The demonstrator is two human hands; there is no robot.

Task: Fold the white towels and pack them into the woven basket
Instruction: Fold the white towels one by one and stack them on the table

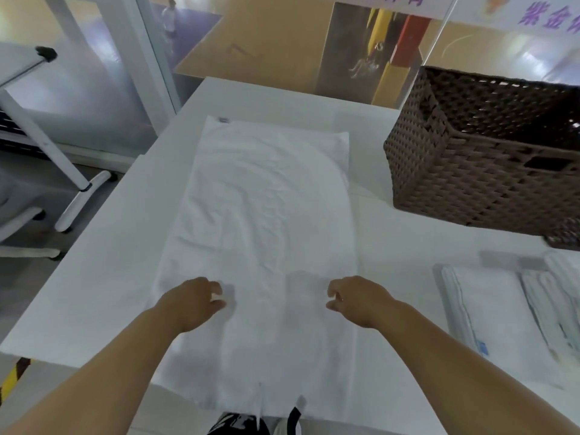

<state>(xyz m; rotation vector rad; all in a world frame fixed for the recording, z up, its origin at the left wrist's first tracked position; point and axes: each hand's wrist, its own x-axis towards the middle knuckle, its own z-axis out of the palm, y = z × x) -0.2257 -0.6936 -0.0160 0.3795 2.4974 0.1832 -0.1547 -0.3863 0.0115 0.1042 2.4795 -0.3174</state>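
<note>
Head view, looking down. In the middle of the white tabletop (pixel 103 262), a white towel (pixel 266 215), spread flat lengthwise, rumpled with curved creases, with a small grey tag (pixel 223 120) at its far left corner and the near end draped over the front edge. On the near half of that towel, the left grip (pixel 191 304), knuckles up, fingers curled, pinching a small ridge of cloth between thumb and fingertips. Opposite it, toward the towel's right side, the right grip (pixel 361 301), fingers likewise curled down at the cloth with the thumb close under them; cannot tell whether clenched on fabric or merely touching it. Both apart from each other, at about the same depth. At the far right of the tabletop, apart from the towel, a brown woven basket (pixel 470 171), upright, with a handle slot (pixel 547 163) in its near wall and a dark inside. Nearer on the right, a stack of folded white towels (pixel 496 315), lying flat, partly cut off by the frame edge. Off the tabletop to the left, a white wheeled stand (pixel 40 136). Beyond, a glass partition (pixel 150 58) and a banner with purple characters (pixel 549 17). At the bottom edge, black-and-white shoes (pixel 238 423); at the bottom left, yellow-and-black striped tape (pixel 15 375).
</note>
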